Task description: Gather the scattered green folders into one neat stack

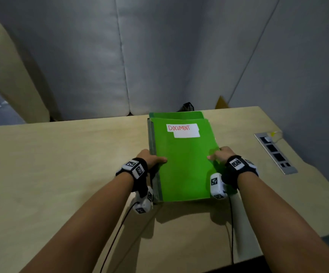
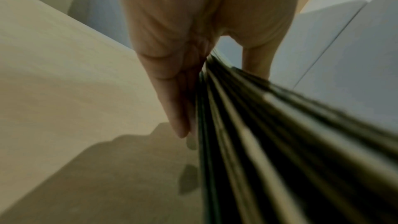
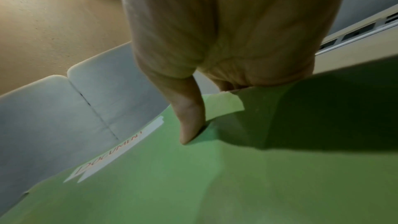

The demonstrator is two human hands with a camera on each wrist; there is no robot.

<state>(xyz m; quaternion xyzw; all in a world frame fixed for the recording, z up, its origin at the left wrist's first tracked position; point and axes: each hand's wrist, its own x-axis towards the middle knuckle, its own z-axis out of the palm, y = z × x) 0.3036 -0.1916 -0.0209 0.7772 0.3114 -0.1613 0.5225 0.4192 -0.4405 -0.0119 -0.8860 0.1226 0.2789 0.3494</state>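
Observation:
A stack of green folders (image 1: 183, 160) is held above the beige table (image 1: 61, 164), its shadow on the tabletop below. The top folder bears a white label reading DOCUMENT (image 1: 182, 130). My left hand (image 1: 152, 159) grips the stack's left edge, thumb on top and fingers underneath. My right hand (image 1: 219, 155) grips the right edge the same way. The left wrist view shows the layered folder edges (image 2: 269, 134) beside my fingers (image 2: 176, 108). In the right wrist view my thumb (image 3: 190, 118) presses on the green cover (image 3: 215, 176). One folder at the back (image 1: 177, 114) juts out beyond the top one.
A metal socket strip (image 1: 275, 152) is set into the table at the right. Grey padded panels (image 1: 179, 56) stand behind the table. A beige roll (image 1: 8, 71) leans at the far left. A dark object (image 1: 187, 107) and a brown corner (image 1: 221, 103) show past the table's far edge.

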